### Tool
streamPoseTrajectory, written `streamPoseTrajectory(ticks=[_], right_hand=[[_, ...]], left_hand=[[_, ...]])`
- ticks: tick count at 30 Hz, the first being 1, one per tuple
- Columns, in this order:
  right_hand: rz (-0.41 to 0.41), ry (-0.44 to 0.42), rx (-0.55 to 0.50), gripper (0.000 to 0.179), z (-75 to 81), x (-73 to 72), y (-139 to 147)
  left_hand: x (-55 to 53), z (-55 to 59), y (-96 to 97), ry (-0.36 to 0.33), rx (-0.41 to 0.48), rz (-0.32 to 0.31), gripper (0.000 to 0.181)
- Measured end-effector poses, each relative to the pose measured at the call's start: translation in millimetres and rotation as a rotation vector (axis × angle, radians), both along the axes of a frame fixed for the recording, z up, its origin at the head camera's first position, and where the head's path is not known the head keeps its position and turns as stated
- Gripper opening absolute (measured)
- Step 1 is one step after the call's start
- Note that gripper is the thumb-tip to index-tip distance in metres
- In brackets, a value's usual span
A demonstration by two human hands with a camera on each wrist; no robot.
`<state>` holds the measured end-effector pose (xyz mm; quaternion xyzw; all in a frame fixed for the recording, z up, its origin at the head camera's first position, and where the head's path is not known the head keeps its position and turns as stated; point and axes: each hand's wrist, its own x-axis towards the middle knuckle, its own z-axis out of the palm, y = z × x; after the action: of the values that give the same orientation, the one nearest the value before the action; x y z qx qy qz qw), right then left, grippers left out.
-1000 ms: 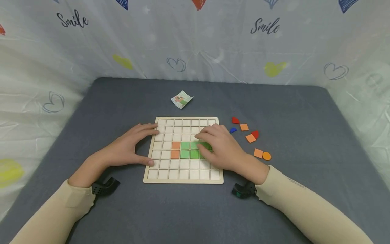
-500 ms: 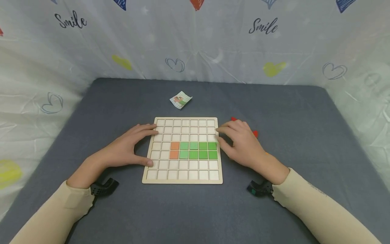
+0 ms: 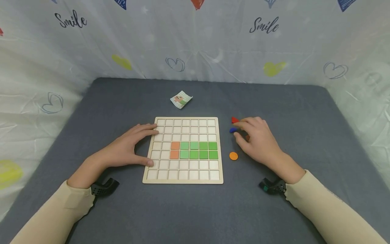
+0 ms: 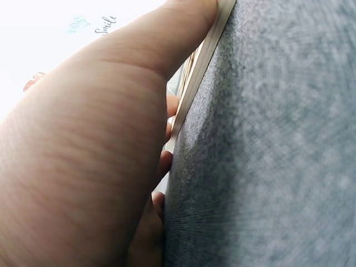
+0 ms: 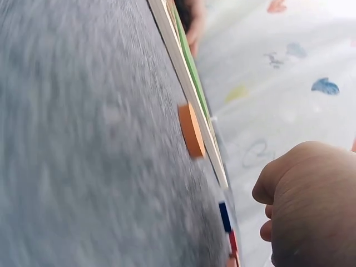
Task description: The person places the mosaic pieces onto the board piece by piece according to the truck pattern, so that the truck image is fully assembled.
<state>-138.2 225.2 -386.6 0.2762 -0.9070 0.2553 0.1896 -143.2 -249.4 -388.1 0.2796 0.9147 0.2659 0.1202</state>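
Both released: left hand (image 3: 125, 147) had fingers spread, thumb and fingertips on the board's (image 3: 182, 181) left edge; right hand (image 3: 255, 139) hung loosely bent near loose pieces, thumb and index parted. Pale wooden board, seven-by-seven grid, lay flat mid-cloth (image 3: 195, 210), carrying two orange squares (image 3: 175, 145), eight green squares (image 3: 203, 155). Visible alongside: one orange disc (image 3: 233, 156), one blue piece (image 3: 233, 130), one red piece (image 3: 234, 120). Cloth was grey, woven-looking.

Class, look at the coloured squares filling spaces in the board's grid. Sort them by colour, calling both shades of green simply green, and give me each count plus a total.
Green squares: 8
Orange squares: 2
Total: 10
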Motion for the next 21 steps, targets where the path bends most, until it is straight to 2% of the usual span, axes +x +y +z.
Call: streamPoseTrajectory(ticks=[10,17,21], right_hand=[[-0.12,-0.082,0.067,0.026,-1.4,-8.6,20.9],[-0.115,-0.161,0.087,0.031,-4.6,-12.5,25.3],[-0.111,-0.161,0.096,0.026,-6.6,-13.2,24.6]], left_hand=[[-1.0,2.1,0.0,-0.001,-0.003,-0.016,0.109],[-1.5,2.0,0.8,-0.005,0.002,-0.014,0.109],[-0.6,0.8,0.3,0.0,0.005,-0.005,0.109]])
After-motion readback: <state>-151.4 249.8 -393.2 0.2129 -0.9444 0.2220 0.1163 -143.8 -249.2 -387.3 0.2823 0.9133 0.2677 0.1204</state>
